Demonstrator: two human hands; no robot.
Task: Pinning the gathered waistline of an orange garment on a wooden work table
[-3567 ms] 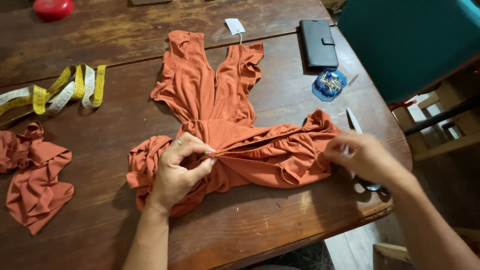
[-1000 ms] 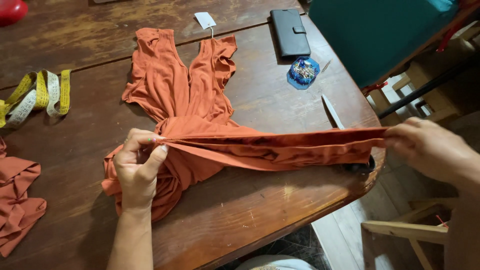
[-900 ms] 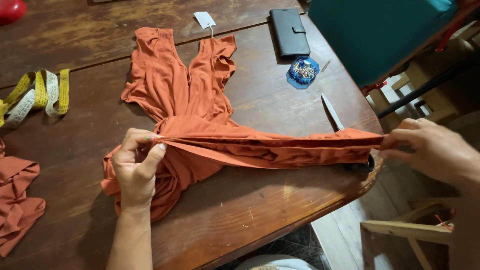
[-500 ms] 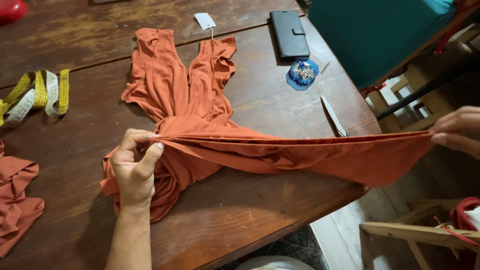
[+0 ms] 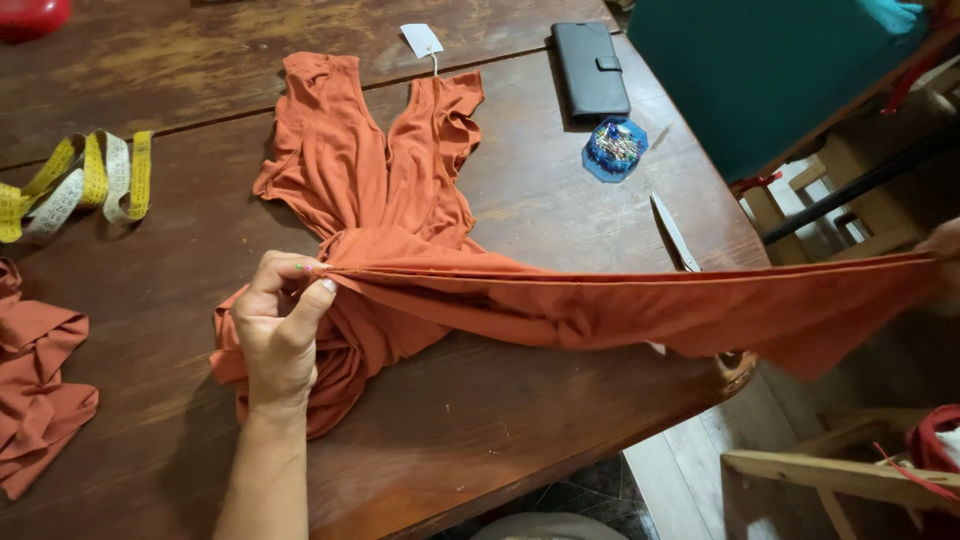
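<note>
Here, the orange dress (image 5: 400, 200) is laid flat on the wooden table (image 5: 520, 430). Its waist edge is pinched tight by the left hand (image 5: 280, 335), with the thumb on top and the fingers curled. From there the cloth is stretched in a long band past the table's right edge, where the right hand (image 5: 945, 250) is barely seen; its grip cannot be told. Above the band, coloured pins are kept in a small blue dish (image 5: 614, 150).

Tape measure (image 5: 85, 185) left of dress (image 5: 375, 190) (wallet (image 5: 590, 70) right)
</note>
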